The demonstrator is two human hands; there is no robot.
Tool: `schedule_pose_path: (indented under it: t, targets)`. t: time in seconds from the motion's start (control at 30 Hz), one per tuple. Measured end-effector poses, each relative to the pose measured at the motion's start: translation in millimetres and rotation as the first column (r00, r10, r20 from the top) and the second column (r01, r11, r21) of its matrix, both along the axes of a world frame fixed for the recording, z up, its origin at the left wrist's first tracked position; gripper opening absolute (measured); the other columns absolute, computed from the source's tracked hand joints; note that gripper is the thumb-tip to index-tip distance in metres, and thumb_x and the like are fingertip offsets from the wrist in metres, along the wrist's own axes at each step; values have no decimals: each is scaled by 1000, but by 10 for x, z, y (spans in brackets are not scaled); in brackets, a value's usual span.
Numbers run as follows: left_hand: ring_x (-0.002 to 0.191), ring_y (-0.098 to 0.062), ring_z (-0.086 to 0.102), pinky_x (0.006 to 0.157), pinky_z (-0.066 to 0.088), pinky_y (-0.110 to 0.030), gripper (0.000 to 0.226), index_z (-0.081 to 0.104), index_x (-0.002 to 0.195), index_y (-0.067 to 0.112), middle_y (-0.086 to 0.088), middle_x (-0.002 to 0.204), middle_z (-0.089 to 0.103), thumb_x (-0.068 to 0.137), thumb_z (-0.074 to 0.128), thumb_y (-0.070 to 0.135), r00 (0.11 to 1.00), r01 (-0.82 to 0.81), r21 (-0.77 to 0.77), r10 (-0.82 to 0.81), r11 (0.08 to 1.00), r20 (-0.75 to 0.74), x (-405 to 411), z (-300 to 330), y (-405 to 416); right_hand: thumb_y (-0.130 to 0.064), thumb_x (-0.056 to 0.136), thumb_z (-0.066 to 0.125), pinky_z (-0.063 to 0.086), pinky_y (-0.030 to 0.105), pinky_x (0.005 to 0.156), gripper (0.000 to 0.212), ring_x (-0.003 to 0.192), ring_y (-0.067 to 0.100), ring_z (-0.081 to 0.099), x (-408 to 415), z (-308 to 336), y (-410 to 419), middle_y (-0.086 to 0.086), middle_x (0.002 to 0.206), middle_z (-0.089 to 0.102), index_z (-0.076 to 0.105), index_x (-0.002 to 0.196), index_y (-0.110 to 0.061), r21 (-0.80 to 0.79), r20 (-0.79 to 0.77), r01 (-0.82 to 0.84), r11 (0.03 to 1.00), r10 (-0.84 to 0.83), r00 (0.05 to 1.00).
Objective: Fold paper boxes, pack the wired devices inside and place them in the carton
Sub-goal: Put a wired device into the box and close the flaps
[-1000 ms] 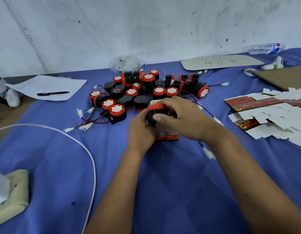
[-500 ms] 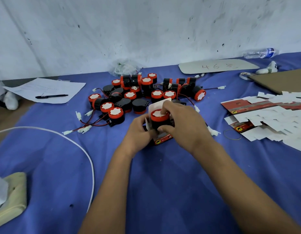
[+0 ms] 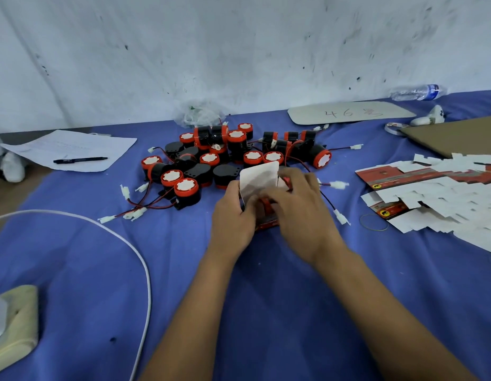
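1. Table cover (image 3: 266, 312): blue cloth, matt, slightly creased.
2. Devices (image 3: 186, 188): black/red plastic, semi-gloss, white matt caps.
3. Box flap (image 3: 259, 178): white card, matt.
4. Flat blanks (image 3: 431, 196): printed red/white card.
5. Bottle (image 3: 416, 92): clear plastic.
6. Wall (image 3: 239, 50): rough, scuffed white.

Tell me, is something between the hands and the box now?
Nothing visible. Both the left hand and the right hand already hold the box, its white flap up. The carton's opening is not in view.

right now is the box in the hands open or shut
Open. The box has its white top flap standing up, not tucked in, while the left hand and right hand hold it. Its contents are mostly hidden.
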State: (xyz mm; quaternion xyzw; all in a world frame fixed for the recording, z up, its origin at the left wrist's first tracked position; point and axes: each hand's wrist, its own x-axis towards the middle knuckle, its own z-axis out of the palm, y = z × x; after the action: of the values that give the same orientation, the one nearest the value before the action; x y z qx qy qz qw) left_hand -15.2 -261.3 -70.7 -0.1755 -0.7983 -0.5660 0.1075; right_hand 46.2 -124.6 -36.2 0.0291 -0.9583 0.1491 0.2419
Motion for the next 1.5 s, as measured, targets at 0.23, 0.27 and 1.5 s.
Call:
schedule_pose_path:
  t: [0.23, 0.27, 1.5]
  targets:
    - [96, 7, 61, 67, 48, -9, 17, 62, 119, 29, 25, 98, 63, 102, 60, 25, 996, -80, -37, 79, 996, -35, -54, -33, -5, -47, 102, 49, 38, 40, 87, 21, 96, 23, 60, 21, 309, 209, -7, 95, 69, 63, 103, -31, 212, 126, 279, 937, -310, 942]
    - [94, 9, 59, 67, 49, -10, 15, 61, 118, 29, 25, 96, 63, 103, 60, 26, 996, -79, -45, 77, 996, -48, -44, -32, 6, -44, 103, 49, 39, 39, 84, 20, 92, 22, 62, 33, 334, 177, -7, 92, 69, 63, 101, -30, 238, 109, 280, 930, -312, 944]
    - [82, -11, 63, 59, 50, -19, 20, 65, 91, 21, 5, 91, 70, 106, 51, 23, 986, -107, 44, 101, 993, 135, 41, 37, 75, -23, 90, 68, 48, 38, 69, 26, 79, 24, 51, -630, 698, -163, 3, 78, 48, 43, 91, -18, 287, 464, 45, 957, -180, 867]
